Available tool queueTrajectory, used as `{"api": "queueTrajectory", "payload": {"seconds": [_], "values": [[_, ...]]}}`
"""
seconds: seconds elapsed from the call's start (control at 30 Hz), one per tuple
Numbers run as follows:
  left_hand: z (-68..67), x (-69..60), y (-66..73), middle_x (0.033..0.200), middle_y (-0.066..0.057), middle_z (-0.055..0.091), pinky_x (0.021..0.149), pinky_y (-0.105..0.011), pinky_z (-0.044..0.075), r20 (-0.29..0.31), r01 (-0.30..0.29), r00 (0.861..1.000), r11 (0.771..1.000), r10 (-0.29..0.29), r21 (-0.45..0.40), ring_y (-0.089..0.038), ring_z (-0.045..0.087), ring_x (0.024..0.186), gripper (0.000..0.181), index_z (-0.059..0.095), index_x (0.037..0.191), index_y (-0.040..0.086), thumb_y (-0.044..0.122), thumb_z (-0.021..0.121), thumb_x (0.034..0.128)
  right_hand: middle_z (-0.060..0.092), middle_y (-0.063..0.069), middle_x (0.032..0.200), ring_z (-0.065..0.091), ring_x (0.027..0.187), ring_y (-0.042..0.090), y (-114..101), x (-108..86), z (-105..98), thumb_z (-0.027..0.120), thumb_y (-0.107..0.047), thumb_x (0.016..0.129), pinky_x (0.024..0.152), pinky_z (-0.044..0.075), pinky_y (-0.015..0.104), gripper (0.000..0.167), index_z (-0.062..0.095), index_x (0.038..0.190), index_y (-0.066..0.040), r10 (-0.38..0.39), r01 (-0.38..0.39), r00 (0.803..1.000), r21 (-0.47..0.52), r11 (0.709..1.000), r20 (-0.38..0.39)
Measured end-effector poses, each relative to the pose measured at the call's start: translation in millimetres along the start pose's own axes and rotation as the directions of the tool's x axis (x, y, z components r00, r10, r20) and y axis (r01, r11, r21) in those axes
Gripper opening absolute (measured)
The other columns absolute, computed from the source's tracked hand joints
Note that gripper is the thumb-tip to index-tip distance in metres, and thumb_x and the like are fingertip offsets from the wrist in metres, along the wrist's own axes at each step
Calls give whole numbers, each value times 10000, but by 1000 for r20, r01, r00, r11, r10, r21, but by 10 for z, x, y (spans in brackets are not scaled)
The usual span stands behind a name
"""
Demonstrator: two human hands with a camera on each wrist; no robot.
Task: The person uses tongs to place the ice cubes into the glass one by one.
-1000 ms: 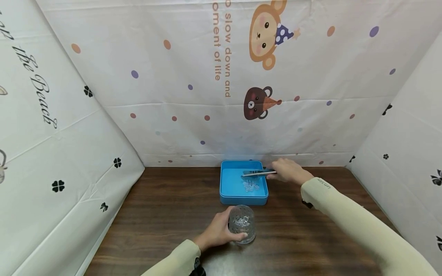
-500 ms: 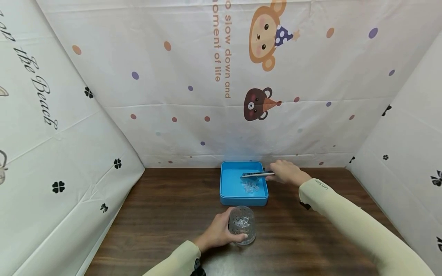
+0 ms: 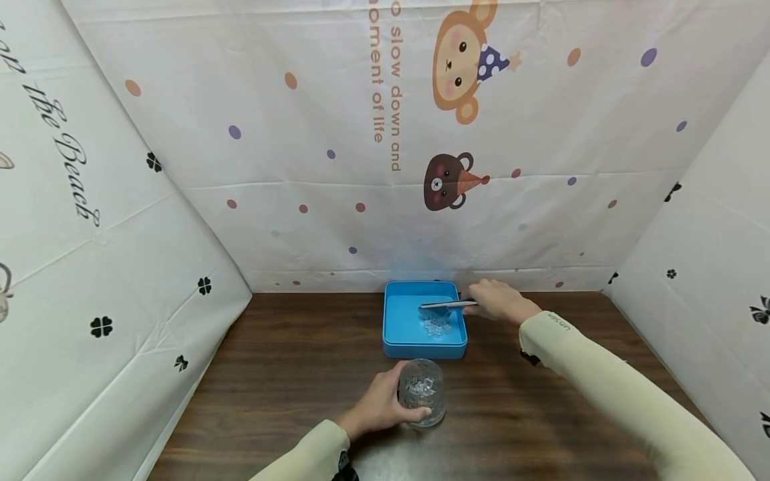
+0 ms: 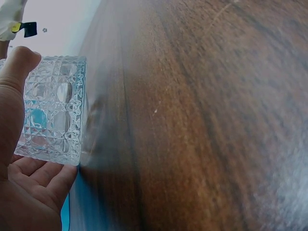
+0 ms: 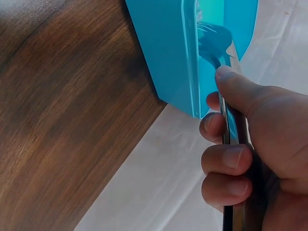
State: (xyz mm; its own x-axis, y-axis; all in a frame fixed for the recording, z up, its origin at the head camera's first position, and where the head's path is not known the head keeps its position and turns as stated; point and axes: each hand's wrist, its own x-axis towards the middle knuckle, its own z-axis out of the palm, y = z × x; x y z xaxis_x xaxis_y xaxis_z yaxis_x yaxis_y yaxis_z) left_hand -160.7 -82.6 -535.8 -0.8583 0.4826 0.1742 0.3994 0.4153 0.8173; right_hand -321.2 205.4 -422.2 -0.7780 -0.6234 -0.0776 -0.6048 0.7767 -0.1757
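In the head view my left hand holds a clear cut-glass tumbler upright on the table, thumb on the near side and fingers on the far side. Several clear, ice-like pieces lie in it. My right hand grips metal tongs over the right rim of a light-blue square box. Fork-like tines show at their tip in the right wrist view. The tip is down at a small heap of clear pieces inside the box. Whether it pinches one cannot be told.
The dark wood-grain table lies under everything. A white printed sheet rises directly behind the box. Similar white sheets stand at the left and right sides of the table.
My right hand and the tongs have shifted slightly left and lower into the box, and the tongs' two arms look closer together. The left hand and tumbler have stayed put.
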Motion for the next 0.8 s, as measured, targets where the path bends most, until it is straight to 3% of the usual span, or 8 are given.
{"api": "queueTrajectory", "payload": {"seconds": [0.27, 0.47, 0.8], "values": [[6, 3, -10, 1261, -21, 660, 826, -266, 560, -1, -2, 1000, 1000, 2, 5, -80, 653, 1042, 754, 507, 1427, 146, 465, 840, 831, 547, -51, 659, 483, 580, 132, 28, -4, 20, 721, -192, 981, 547, 419, 294, 165, 763, 1040, -44, -27, 27, 999, -3, 1000, -17], [-1, 5, 4, 1261, -21, 659, 828, -268, 559, -3, 4, 1000, 1000, -4, 8, -83, 651, 1046, 758, 513, 1418, 134, 466, 844, 823, 526, -35, 663, 481, 586, 142, 14, -41, 5, 738, -218, 969, 539, 412, 290, 182, 755, 1047, -55, -6, 6, 1000, -6, 1000, -19], [-2, 0, 14, 1261, -12, 657, 829, -268, 558, 2, 20, 1000, 1000, -20, 5, -75, 646, 1042, 759, 509, 1419, 142, 472, 842, 823, 644, -14, 780, 516, 642, 132, -38, -64, 9, 767, -225, 944, 589, 471, 304, 176, 763, 1036, -75, -60, 60, 998, -19, 998, -12]]}}
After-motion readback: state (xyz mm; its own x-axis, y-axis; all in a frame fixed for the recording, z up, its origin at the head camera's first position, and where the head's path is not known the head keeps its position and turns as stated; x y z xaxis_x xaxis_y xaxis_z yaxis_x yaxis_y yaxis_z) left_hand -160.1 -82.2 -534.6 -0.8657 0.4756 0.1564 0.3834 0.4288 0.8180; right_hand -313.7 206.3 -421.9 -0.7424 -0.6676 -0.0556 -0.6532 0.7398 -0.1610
